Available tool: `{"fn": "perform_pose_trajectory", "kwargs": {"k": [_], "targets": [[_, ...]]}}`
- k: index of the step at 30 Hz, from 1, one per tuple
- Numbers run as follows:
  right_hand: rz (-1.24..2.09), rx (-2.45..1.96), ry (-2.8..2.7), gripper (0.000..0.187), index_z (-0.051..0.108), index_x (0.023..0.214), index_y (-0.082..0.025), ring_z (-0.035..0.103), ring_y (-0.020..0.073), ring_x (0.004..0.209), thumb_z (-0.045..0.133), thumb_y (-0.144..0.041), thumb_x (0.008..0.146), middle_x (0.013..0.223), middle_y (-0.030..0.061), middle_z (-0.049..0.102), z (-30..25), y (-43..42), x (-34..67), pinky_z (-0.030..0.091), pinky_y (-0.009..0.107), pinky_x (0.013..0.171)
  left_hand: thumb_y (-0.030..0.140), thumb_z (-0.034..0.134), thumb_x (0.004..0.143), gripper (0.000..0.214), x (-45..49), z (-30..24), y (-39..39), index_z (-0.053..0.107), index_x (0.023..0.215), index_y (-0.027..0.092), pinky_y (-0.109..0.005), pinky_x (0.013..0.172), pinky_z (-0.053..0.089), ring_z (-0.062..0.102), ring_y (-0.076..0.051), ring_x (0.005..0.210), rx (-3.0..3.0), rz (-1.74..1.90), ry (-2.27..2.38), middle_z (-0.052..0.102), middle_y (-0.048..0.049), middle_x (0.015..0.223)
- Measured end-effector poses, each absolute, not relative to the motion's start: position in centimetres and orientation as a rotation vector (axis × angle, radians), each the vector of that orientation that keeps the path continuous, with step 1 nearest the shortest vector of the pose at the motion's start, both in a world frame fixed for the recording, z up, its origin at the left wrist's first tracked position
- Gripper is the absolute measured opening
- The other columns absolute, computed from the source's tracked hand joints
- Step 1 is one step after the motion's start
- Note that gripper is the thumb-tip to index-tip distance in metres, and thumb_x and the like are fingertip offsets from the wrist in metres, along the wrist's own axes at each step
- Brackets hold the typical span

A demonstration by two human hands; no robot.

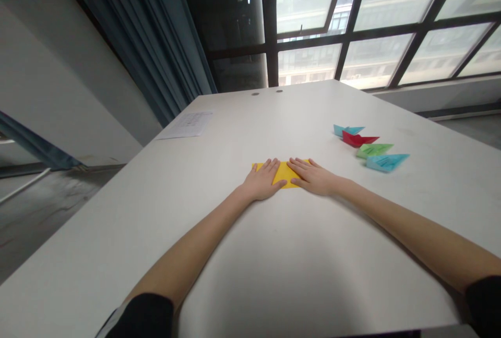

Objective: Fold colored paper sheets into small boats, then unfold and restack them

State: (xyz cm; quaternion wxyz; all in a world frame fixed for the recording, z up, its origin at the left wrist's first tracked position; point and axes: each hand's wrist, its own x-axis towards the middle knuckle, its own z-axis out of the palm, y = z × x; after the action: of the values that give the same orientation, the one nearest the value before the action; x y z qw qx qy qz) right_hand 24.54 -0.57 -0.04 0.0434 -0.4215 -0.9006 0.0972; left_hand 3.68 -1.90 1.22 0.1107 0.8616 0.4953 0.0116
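A yellow sheet of paper (284,173) lies flat on the white table (250,254), folded into a low strip. My left hand (263,180) rests flat on its left part with fingers stretched out. My right hand (313,176) presses flat on its right part, fingers also extended. Both palms cover much of the paper, so only the middle and the edges show. Neither hand holds anything.
Several folded paper boats sit in a row to the right: a light blue one (347,130), a red one (357,139), a green one (373,149) and a blue one (386,161). A printed white sheet (188,124) lies at the far left edge. Windows and a curtain stand behind.
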Motion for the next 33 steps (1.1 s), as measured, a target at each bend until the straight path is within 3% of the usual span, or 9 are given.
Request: {"fn": "perform_pose_trajectory", "kwargs": {"k": [9, 15, 22, 25, 28, 33], "targets": [[0.394, -1.417, -2.750, 0.079, 0.011, 0.141, -0.016, 0.012, 0.0297, 0.133, 0.025, -0.065, 0.080, 0.146, 0.0117, 0.013, 0.0, -0.5, 25.8, 0.011, 0.056, 0.105, 0.075, 0.028, 0.069, 0.097, 1.5, 2.4, -1.7, 0.003, 0.141, 0.015, -0.058, 0.103, 0.009, 0.001, -0.031, 0.134, 2.318, -0.201, 1.583, -0.002, -0.0101, 0.147], [0.485, -1.442, -2.769, 0.086, 0.008, 0.142, -0.019, 0.010, 0.0315, 0.133, 0.032, -0.068, 0.076, 0.146, 0.0116, 0.011, 0.4, -0.5, 26.9, 0.008, 0.057, 0.104, 0.076, 0.042, 0.060, 0.107, -1.1, 2.5, -0.8, 0.006, 0.141, 0.018, -0.058, 0.102, 0.011, -0.001, -0.034, 0.133, 2.224, -0.273, 1.646, -0.002, -0.0117, 0.146], [0.473, -1.376, -2.841, 0.100, 0.010, 0.142, -0.015, 0.011, 0.0355, 0.132, 0.042, -0.073, 0.066, 0.145, 0.0161, 0.013, 1.6, -0.5, 26.9, 0.003, 0.063, 0.101, 0.079, 0.039, 0.059, 0.110, -1.8, 2.1, -0.4, -0.001, 0.141, 0.016, -0.059, 0.101, 0.009, -0.006, -0.034, 0.133, 2.216, -0.325, 1.622, -0.010, -0.0114, 0.145], [0.410, -1.250, -2.834, 0.098, 0.017, 0.141, -0.019, 0.022, 0.0357, 0.130, 0.050, -0.070, 0.064, 0.143, 0.0142, 0.025, 2.4, -0.5, 26.8, 0.009, 0.060, 0.102, 0.079, 0.040, 0.059, 0.111, -1.8, 1.8, -0.3, -0.001, 0.141, 0.017, -0.059, 0.101, 0.010, -0.005, -0.034, 0.133, 2.218, -0.303, 1.615, -0.009, -0.0123, 0.145], [0.399, -1.157, -2.811, 0.090, 0.025, 0.138, -0.022, 0.041, 0.0323, 0.119, 0.055, -0.063, 0.064, 0.134, 0.0124, 0.042, 3.1, -0.4, 26.9, 0.026, 0.050, 0.100, 0.078, 0.040, 0.059, 0.110, -1.8, 2.0, -0.3, -0.001, 0.141, 0.017, -0.058, 0.101, 0.010, -0.005, -0.034, 0.133, 2.218, -0.296, 1.607, -0.009, -0.0125, 0.145], [0.418, -1.122, -2.831, 0.063, 0.050, 0.123, -0.023, 0.055, 0.0277, 0.103, 0.054, -0.056, 0.070, 0.119, 0.0085, 0.057, 4.0, -0.5, 26.9, 0.040, 0.038, 0.088, 0.077, 0.043, 0.058, 0.112, -1.5, 2.6, -0.5, -0.001, 0.141, 0.016, -0.060, 0.100, 0.009, -0.006, -0.035, 0.133, 2.202, -0.329, 1.596, -0.010, -0.0137, 0.144]]}}
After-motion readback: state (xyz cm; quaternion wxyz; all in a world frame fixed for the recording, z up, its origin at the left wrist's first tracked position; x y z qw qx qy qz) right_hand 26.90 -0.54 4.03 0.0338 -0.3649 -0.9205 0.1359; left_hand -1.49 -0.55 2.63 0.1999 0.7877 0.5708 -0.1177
